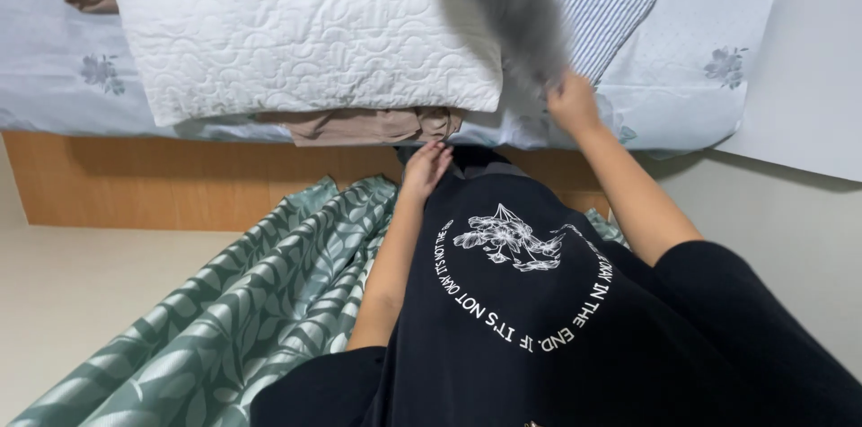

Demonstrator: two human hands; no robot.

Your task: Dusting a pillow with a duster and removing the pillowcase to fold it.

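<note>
1. Wooden bed frame (180, 184) runs across, a pale floral sheet (54, 68) above it.
2. Cream floor (63, 301) below the frame.
3. Green leaf-patterned curtain (242, 310) spills across that floor.

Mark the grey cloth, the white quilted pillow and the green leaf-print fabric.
grey cloth (503, 5), head view, middle of the blurred hanging part above the right hand (572, 104).
white quilted pillow (296, 23), head view, centre of its top face.
green leaf-print fabric (260, 301), head view, mid fold.
</note>
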